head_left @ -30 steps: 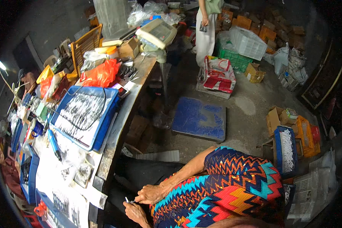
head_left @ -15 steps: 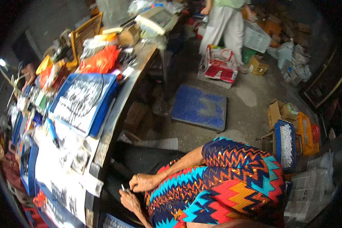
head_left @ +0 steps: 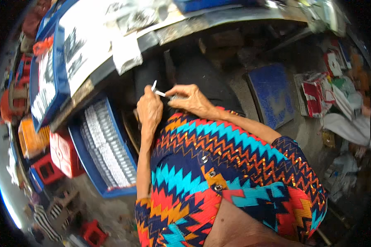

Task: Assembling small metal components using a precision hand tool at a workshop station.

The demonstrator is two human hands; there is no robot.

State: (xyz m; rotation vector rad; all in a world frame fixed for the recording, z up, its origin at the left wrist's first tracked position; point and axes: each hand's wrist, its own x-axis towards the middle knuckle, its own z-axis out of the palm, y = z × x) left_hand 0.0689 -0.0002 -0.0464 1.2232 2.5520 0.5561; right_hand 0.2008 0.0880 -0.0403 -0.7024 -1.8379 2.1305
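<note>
Both my hands meet above my dark-trousered lap, just below the table edge. My left hand (head_left: 149, 108) is closed, with a small white-and-metal piece (head_left: 154, 85) standing up from its fingertips. Facing it, my right hand (head_left: 193, 101) pinches a thin, short whitish piece (head_left: 160, 93) between thumb and fingers. The two pieces lie very close together; whether they are joined I cannot tell. Beside my left forearm, a blue tray (head_left: 85, 158) holds packed rows of small silvery-white parts.
The table (head_left: 175, 33) runs across the top, with white sheets and a small plastic bag (head_left: 127, 53) hanging over its edge. At its left end sits another blue tray (head_left: 61, 78). A blue platform (head_left: 272, 96) lies on the floor at right; red stools (head_left: 94, 234) and crates stand at left.
My view has swung to the left, so the table now spans the top and the blue tray of parts shows at left. My hands stay close together with the small pieces.
</note>
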